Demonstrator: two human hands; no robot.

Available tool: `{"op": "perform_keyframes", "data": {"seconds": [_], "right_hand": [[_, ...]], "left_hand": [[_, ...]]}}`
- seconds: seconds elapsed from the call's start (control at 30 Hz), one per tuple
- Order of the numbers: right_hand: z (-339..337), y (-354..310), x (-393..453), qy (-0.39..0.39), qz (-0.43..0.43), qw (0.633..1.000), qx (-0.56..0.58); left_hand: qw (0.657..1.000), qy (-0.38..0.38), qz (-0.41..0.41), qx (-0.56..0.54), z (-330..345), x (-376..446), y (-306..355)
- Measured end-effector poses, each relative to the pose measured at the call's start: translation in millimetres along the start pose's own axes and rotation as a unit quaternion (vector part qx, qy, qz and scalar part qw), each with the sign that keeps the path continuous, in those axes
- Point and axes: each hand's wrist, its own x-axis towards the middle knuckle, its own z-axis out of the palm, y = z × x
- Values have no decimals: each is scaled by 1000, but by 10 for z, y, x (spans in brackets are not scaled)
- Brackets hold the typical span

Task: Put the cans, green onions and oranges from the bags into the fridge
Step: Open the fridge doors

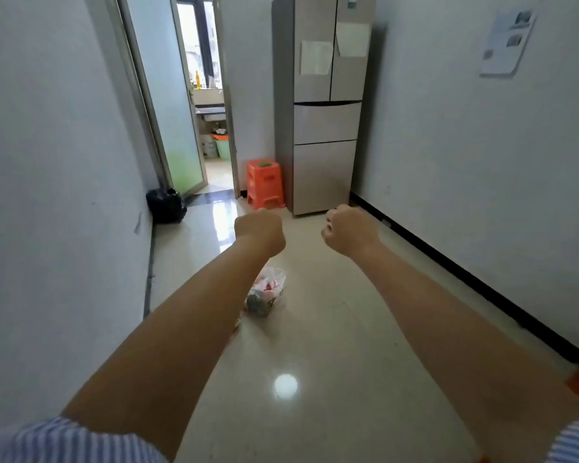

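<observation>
Both my arms stretch forward over a shiny tiled floor. My left hand (pixel 260 231) and my right hand (pixel 348 230) are curled into fists that hold nothing. Below my left forearm a clear plastic bag (pixel 265 290) lies on the floor, with red and greenish contents that I cannot make out. A tall beige fridge (pixel 325 128) stands at the far end against the right wall, all doors closed, with two paper sheets stuck on its upper doors.
An orange plastic stool (pixel 265 183) stands just left of the fridge, with a small green thing on top. A black bin bag (pixel 166 205) sits by the left wall. An open glass door (pixel 178 128) leads to a back room. White walls close in on both sides.
</observation>
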Motion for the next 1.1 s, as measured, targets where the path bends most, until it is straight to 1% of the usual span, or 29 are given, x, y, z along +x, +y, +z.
{"op": "perform_keyframes", "data": {"seconds": [0.03,0.23,0.33,0.53,0.67,0.8,0.93,1.1], "right_hand": [[41,61,216,-7,5,1000,5],[529,499,1773,4,-13,1000,12],[734,745,2681,29,-9,1000,7],[890,1206,4557,65,11,998,16],[1089,1703,5655,72,22,997,2],[1379,2306,6815,76,27,997,-10],[1606,2860,8035,87,8,996,-11],[1751,3407,9554,100,-21,995,7]], "left_hand": [[1000,-16,1,1,9,189,33],[999,-26,1,30,352,1820,73],[999,5,9,37,445,2827,66],[999,29,31,25,336,4852,200],[998,36,57,17,423,6076,437],[997,38,62,25,660,7282,743],[998,41,46,16,827,8508,1020],[999,45,19,23,844,9998,1245]]}}
